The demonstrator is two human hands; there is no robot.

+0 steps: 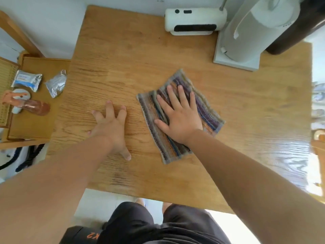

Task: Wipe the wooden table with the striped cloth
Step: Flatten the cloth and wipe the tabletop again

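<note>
The striped cloth (207, 110) lies flat on the wooden table (131, 67), right of the middle. My right hand (177, 115) presses down on it with straight, spread fingers and covers its centre. My left hand (110, 127) rests flat on the bare wood just left of the cloth, fingers spread, not touching the cloth.
A white device (193, 21) and a tall white appliance on a square base (241, 50) stand at the table's back right. A lower wooden side table (38, 120) at the left holds two foil packets (56, 83) and a brown spray bottle (29, 106).
</note>
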